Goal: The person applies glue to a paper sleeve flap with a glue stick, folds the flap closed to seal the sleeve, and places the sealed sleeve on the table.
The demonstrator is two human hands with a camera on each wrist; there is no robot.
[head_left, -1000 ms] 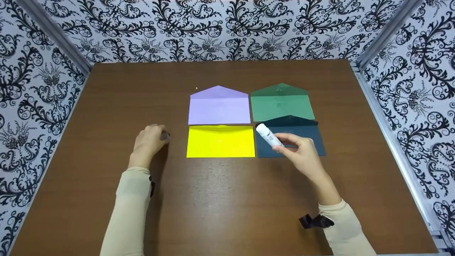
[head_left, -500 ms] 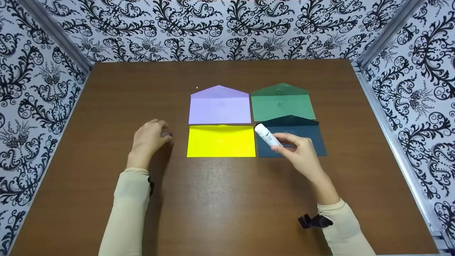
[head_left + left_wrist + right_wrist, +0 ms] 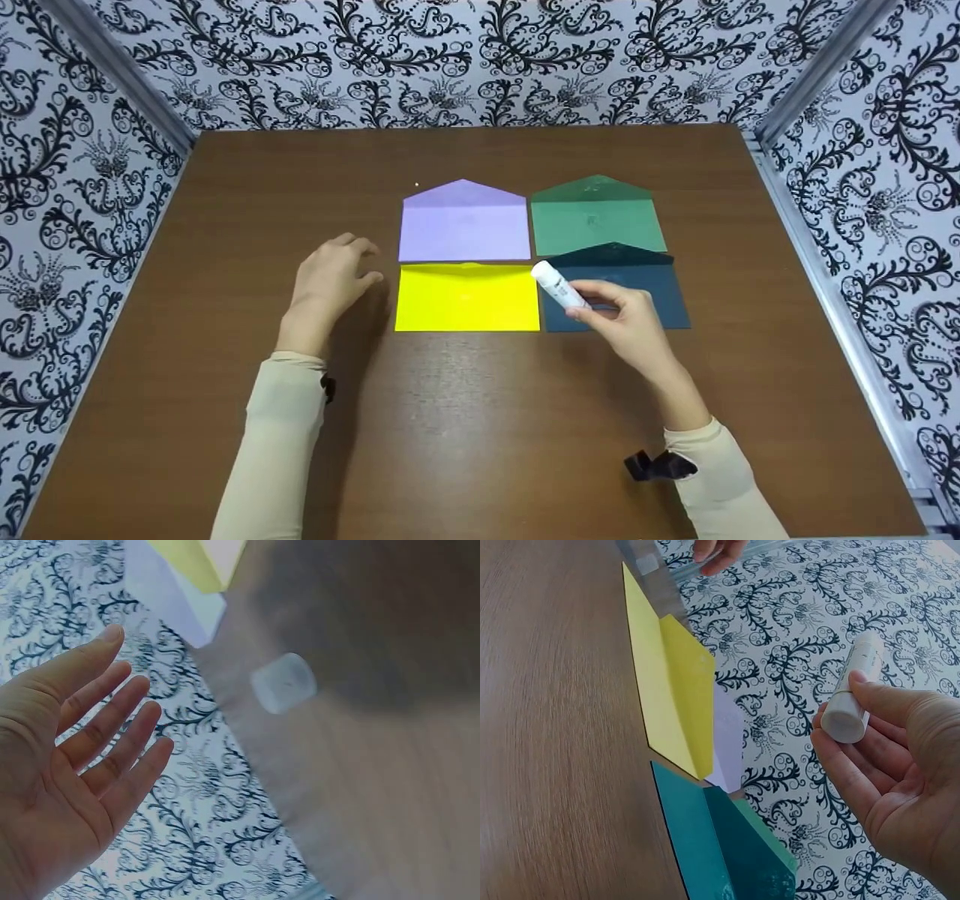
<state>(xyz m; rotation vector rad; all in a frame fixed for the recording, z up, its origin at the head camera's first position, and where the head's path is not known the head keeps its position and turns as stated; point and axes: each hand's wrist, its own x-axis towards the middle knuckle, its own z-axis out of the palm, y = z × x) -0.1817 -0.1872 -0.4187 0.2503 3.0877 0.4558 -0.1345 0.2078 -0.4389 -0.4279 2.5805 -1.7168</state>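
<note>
Brown wood-grain tabletop [image 3: 465, 480], enclosed on 3 sides by white walls [image 3: 442, 60] with black floral scrollwork. 2 grey corner strips [image 3: 120, 75] at back. Soft glare [image 3: 450, 390] front-centre.

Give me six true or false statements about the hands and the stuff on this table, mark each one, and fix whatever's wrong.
1. The right hand holds a white tube. True.
2. The yellow envelope lies nearer the person than the lilac envelope. True.
3. The lilac envelope is the farthest right of all. False: the green envelope lies to its right.
4. The left hand holds nothing, and a small pale cylinder sits on the table near it. True.
5. The left hand rests on the yellow envelope. False: it is apart from it, to its left.
6. Only three envelopes are out. False: there are four, including a dark blue envelope.
</note>
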